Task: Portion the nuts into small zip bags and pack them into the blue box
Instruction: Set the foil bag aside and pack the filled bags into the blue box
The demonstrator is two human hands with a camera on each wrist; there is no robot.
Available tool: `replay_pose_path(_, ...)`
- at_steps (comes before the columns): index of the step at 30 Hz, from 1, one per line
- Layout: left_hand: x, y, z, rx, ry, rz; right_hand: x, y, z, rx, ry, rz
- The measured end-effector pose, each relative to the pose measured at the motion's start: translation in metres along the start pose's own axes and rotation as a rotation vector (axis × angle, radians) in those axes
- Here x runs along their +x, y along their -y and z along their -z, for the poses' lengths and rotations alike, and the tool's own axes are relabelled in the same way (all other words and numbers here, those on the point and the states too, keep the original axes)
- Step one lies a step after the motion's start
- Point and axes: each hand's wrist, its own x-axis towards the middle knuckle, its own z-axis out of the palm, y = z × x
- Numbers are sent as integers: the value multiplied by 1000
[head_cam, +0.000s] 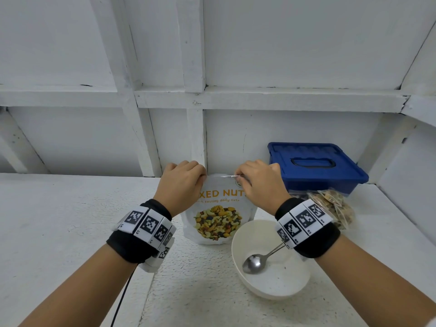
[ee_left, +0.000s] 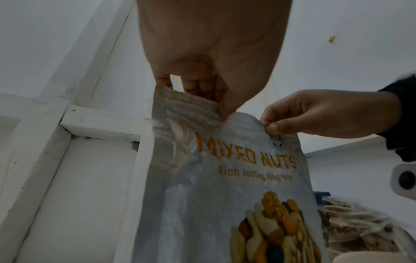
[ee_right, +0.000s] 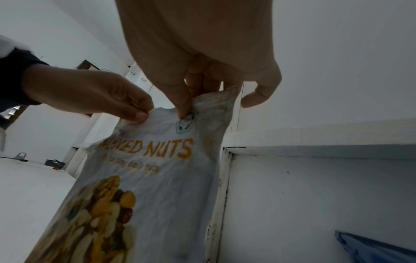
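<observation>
A white "MIXED NUTS" pouch (head_cam: 218, 208) stands upright on the white counter, in front of the wall. My left hand (head_cam: 182, 179) pinches its top edge at the left, and my right hand (head_cam: 256, 179) pinches the top edge at the right. From the left wrist view, the pouch (ee_left: 225, 178) hangs below my left hand (ee_left: 216, 99), thumb in front and fingers behind. The right wrist view shows my right hand (ee_right: 198, 96) pinching the pouch (ee_right: 157, 169) by its logo. The blue box (head_cam: 316, 166) sits closed at the back right. Small filled zip bags (head_cam: 335, 206) lie before it.
A white bowl (head_cam: 271, 286) with a metal spoon (head_cam: 256, 261) in it sits at the front right, under my right wrist. White wall beams rise behind the counter, and a side wall closes in at the right. Bare counter stretches to the left.
</observation>
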Motion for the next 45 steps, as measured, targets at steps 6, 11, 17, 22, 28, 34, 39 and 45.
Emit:
replay_pose_path(6,4,-4,0,-6,36,-40,2,5,-2,-31,-40,63)
replay_pose_path(11,2,-11,-1,-43,-2,-40,2,6,-7,-19,-104,85)
replay_pose_path(17,2,-11,0,-75,-9,-45,3,11,-9,-36,-113,117)
replay_pose_path(22,1,-13,1,-82,15,-65,9,18,-13,5,-121,157)
replay_pose_path(28,-1,-12,3,-97,9,-51,7,19,-14,-23,-183,177)
replay_pose_path(34,-3,4,3,-146,87,64,-17,2,5,-60,-228,115)
replay_pose_path(39,-8,17,3,-370,33,197,-71,-34,5,35,-273,-129)
replay_pose_path(45,-14,30,-11,-751,10,519,-147,-57,-10,138,29,-668)
